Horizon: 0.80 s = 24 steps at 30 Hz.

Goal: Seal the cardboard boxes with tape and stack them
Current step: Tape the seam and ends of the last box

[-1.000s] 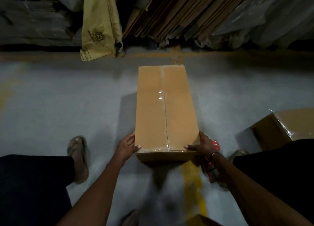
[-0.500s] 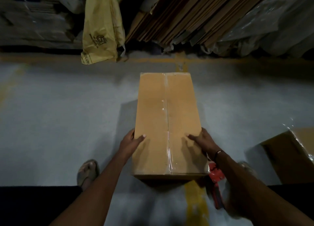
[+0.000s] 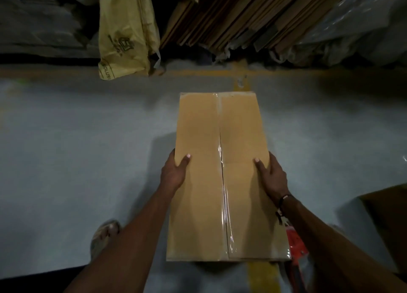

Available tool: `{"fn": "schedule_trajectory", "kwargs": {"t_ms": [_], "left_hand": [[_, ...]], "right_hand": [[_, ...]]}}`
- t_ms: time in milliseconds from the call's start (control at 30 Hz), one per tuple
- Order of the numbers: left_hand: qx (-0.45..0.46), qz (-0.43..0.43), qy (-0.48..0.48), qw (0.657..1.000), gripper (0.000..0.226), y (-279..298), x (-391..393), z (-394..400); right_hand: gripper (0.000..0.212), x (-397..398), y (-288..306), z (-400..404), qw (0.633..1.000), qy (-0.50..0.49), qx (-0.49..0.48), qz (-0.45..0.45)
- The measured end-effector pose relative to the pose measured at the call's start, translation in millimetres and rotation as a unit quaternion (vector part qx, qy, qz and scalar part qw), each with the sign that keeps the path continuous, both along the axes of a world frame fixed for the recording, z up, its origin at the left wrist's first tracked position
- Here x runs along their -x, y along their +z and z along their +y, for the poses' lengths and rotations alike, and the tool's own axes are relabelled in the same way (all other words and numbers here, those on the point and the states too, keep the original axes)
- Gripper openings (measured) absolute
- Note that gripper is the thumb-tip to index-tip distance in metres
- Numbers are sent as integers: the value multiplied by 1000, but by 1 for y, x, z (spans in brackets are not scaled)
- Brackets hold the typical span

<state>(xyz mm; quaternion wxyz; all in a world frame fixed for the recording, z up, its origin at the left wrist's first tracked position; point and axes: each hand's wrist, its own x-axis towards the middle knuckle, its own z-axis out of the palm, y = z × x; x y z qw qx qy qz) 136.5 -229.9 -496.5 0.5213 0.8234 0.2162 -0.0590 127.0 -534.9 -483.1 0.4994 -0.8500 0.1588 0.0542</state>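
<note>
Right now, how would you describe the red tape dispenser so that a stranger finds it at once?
Start at the long cardboard box gripped by both hands on the grey floor. Follow its near right corner, under the right forearm. The red tape dispenser shows there, the only bright red thing among brown cardboard.

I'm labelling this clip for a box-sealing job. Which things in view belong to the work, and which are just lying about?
Part of the job:
- long tan cardboard box, clear tape along its seam, gripped by left hand and right hand
- red tape dispenser
- second brown cardboard box

Lying about:
- yellow plastic sack
- leaning flat cardboard sheets
</note>
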Motion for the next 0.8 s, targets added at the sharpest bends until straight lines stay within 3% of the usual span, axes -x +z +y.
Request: {"fn": "schedule_trajectory", "kwargs": {"t_ms": [300,400,500,700,800], "left_hand": [[34,-46,23,998,57,37,63,-3],[50,-39,26,998,68,49,83,-4],[59,-35,17,997,79,59,101,-1],[73,-64,16,995,60,110,114,2],[84,-90,24,992,62,152,112,0]], "right_hand": [[71,58,34,7,999,-13,-35,-2],[80,81,48,8,999,-11,-50,-10],[68,98,58,6,998,-3,-64,-14],[68,115,103,6,997,5,-78,-27],[72,116,137,1,994,19,-88,-55]]}}
